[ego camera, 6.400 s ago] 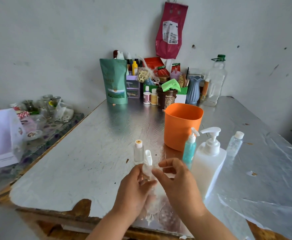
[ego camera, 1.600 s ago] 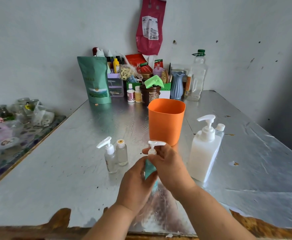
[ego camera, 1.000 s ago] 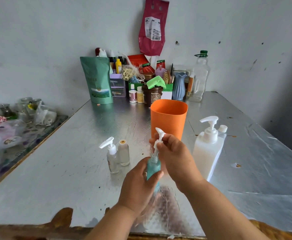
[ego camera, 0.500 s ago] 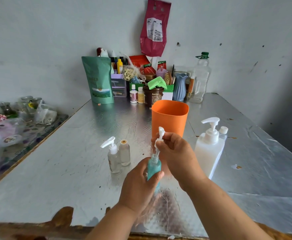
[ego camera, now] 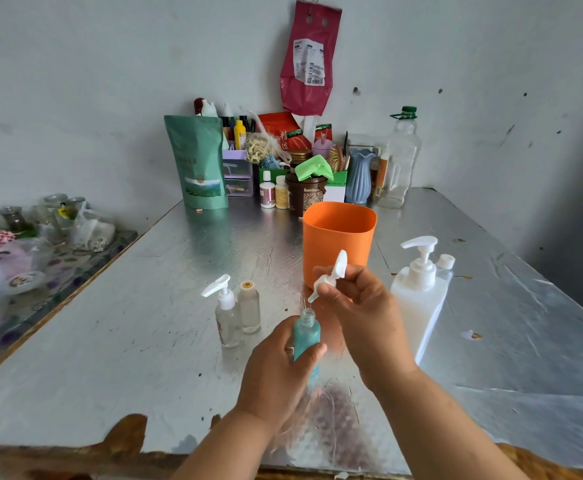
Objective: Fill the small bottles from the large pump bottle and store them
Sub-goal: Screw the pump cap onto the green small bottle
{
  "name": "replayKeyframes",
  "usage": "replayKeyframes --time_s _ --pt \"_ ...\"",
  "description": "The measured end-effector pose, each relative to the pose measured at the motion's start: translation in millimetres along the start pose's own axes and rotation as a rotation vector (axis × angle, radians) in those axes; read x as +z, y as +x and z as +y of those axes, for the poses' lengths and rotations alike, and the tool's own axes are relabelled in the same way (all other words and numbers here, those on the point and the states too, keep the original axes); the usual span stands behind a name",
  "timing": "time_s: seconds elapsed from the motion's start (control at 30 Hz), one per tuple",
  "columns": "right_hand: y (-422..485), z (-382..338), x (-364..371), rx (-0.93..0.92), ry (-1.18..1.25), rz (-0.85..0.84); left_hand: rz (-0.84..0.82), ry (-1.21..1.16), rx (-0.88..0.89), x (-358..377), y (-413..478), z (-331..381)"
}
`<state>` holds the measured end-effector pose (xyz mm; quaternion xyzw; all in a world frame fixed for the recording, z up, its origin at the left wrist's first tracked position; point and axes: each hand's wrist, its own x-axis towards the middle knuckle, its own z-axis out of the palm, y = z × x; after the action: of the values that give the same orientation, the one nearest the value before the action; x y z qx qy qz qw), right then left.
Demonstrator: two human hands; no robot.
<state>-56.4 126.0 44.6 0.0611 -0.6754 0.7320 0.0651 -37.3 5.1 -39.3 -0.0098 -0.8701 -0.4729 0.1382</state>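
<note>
My left hand (ego camera: 276, 368) grips a small teal bottle (ego camera: 306, 332) upright above the table, its neck uncovered. My right hand (ego camera: 362, 313) holds the bottle's white pump head (ego camera: 331, 277) lifted just above and right of the neck. The large white pump bottle (ego camera: 418, 299) stands to the right, with a small clear capped bottle (ego camera: 444, 268) behind it. Two small clear bottles stand left of my hands: one with a white pump (ego camera: 226, 315), one with an orange-ringed cap (ego camera: 248, 308). An orange cup (ego camera: 338, 237) stands behind my hands.
The foil-covered table (ego camera: 127, 341) has a torn front edge. Along the back wall stand a green pouch (ego camera: 198, 162), a brown jar (ego camera: 305, 197), a blue vase (ego camera: 359, 176) and a tall clear bottle (ego camera: 399, 157). A lower side surface at left holds jars and bags (ego camera: 51, 223).
My right hand has pulled the pump head out of the teal bottle and lifted it clear. The left hand keeps the bottle in the same place.
</note>
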Motion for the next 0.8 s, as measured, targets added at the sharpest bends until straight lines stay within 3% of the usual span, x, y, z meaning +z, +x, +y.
replayKeyframes --time_s 0.3,0.5,0.8 --pt "-10.3 -6.0 -5.1 -0.067 0.157 -0.081 0.002 0.032 -0.013 0.1 0.0 2.3" --pt "-11.7 -0.8 -5.5 0.000 -0.020 -0.100 -0.014 0.017 -0.015 -1.3 -0.1 3.7" --pt "-14.2 -2.2 -11.6 0.010 0.026 0.051 -0.006 0.015 0.006 -0.2 -2.0 2.5"
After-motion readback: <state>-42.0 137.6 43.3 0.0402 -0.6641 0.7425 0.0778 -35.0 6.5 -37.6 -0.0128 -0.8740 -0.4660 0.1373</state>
